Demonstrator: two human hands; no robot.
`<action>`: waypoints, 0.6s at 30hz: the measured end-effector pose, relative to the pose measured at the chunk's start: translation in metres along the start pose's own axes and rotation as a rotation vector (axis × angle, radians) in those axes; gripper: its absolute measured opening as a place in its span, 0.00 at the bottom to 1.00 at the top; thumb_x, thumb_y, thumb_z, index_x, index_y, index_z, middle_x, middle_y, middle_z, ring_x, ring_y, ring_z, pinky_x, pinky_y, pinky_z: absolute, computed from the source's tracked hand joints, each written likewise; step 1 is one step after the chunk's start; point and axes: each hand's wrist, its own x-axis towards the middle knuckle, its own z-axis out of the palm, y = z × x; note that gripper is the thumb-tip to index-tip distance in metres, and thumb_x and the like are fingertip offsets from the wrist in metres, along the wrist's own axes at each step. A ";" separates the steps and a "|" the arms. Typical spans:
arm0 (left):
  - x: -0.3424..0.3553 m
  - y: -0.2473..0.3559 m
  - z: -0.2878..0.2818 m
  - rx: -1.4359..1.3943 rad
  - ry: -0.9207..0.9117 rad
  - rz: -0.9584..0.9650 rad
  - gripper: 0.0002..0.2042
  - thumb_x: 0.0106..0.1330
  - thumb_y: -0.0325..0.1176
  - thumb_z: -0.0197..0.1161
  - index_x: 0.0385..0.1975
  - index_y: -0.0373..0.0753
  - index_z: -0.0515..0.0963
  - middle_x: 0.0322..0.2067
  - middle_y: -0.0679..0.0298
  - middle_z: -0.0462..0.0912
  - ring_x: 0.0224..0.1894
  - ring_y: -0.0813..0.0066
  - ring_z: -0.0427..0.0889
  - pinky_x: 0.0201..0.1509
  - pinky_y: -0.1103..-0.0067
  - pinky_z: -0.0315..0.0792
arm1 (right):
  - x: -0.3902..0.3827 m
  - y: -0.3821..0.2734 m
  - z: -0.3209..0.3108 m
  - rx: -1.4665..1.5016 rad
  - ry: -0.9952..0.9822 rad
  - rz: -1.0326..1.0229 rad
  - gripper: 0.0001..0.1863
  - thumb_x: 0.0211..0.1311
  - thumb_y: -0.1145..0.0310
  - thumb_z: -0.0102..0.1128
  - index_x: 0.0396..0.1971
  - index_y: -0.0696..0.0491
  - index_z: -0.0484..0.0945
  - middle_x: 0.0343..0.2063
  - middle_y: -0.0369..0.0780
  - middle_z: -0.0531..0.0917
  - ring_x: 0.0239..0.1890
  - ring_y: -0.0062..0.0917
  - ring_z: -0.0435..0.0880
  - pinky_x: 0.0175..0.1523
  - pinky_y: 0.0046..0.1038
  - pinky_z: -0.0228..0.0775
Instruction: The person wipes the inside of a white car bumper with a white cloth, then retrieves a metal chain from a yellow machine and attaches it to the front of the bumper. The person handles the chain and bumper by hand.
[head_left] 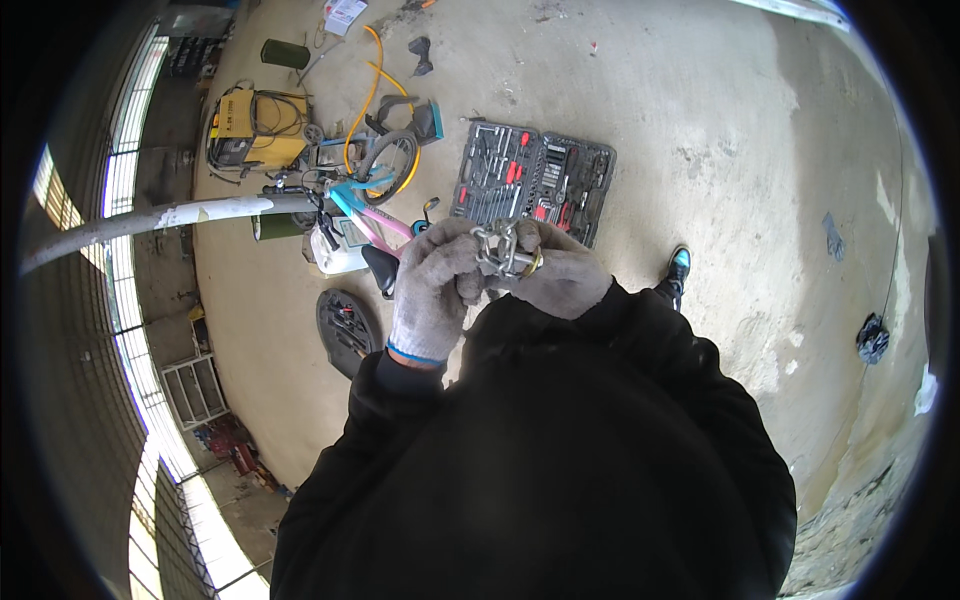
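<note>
My left hand (428, 290), in a grey work glove with a white and blue cuff, pinches one side of a short bunch of silvery metal chain (493, 248). From the other side my right hand (568, 275), also gloved, has its fingers closed on the same chain. A small metal piece with a yellowish edge shows beside the right fingers; its kind is unclear. Both hands are close together in front of my chest. Beyond them on the floor lies an open black tool case (575, 165) with sockets, wrenches and red-handled tools.
Left of the hands stands a small pink and blue bicycle (385, 235), near a grey pole (120, 228). Farther back are a yellow machine (262, 130) and an orange hose (362, 110). A round black tray (345, 330) holding tools lies at the near left. A ladder-like frame (195, 390) leans by the wall.
</note>
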 end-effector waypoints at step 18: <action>-0.023 -0.018 -0.021 0.103 -0.064 0.655 0.02 0.59 0.21 0.57 0.30 0.31 0.75 0.30 0.63 0.75 0.30 0.79 0.70 0.33 0.83 0.64 | 0.001 0.021 0.045 -0.755 0.229 -0.159 0.06 0.64 0.81 0.58 0.40 0.60 0.75 0.38 0.38 0.78 0.41 0.20 0.76 0.46 0.22 0.68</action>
